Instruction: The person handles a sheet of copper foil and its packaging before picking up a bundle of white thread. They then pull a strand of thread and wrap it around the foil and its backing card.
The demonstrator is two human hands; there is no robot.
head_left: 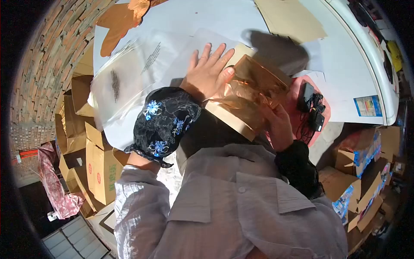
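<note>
Pressing my left hand (207, 71) flat and open on clear plastic sheets (142, 73), my right hand (278, 125) grips a copper-coloured film bag (254, 86) near the bench (345, 64) edge.

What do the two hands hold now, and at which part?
The right hand grips the brown paper wrapping at its near edge; the left hand presses flat on its far side.

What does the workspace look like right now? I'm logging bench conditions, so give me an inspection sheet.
Surface: white table, sunlit.
Job's things: shiny copper film bag over a flat tan box.
Clutter: clear printed plastic bags, cardboard sheet.
Grippers: left hand flat beside the film; right hand grips its edge.
Cables: black charger and cord on a red patch.
Surroundings: brick wall, stacked cartons.
</note>
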